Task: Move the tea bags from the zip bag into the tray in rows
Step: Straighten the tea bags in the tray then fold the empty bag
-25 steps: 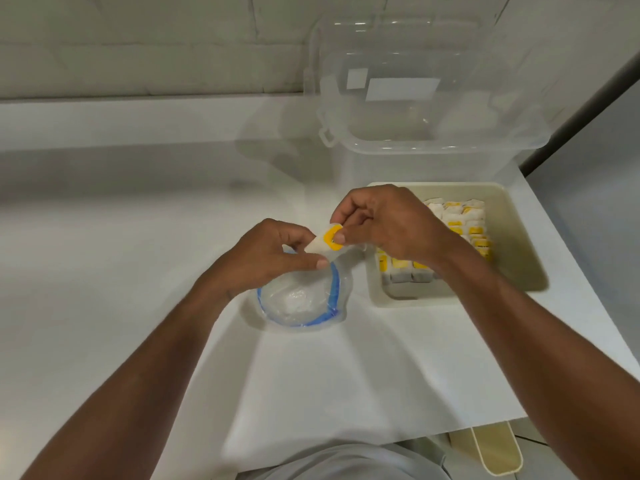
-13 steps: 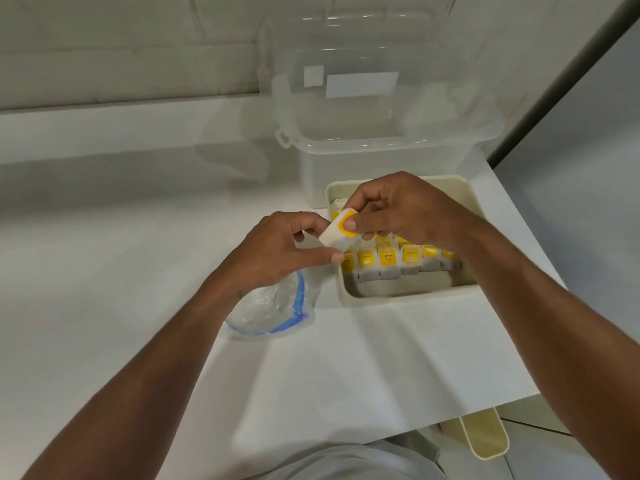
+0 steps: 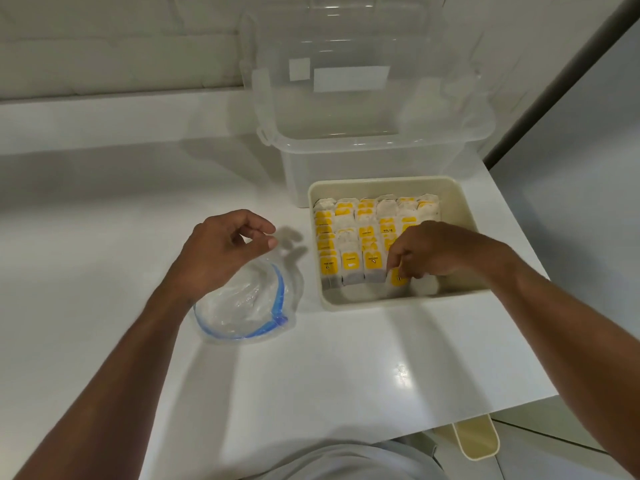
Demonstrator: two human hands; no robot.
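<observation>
A cream tray [image 3: 460, 202] on the white counter holds several rows of white tea bags with yellow labels [image 3: 349, 261]. My right hand [image 3: 429, 251] reaches into the tray's near right part and pinches one yellow-labelled tea bag [image 3: 398, 281] at the front of a row. A clear zip bag with a blue seal [image 3: 249, 303] lies crumpled left of the tray and looks empty. My left hand [image 3: 221, 254] hovers just above the zip bag, fingers loosely curled, holding nothing.
A clear plastic storage box [image 3: 363, 140] with its lid raised stands right behind the tray against the wall. The counter's edge runs close on the right and front; a cream object [image 3: 476, 439] sits below the front edge.
My right hand carried the tea bag from between both hands down into the tray. My left hand let go of the tea bag and stays over the zip bag.
</observation>
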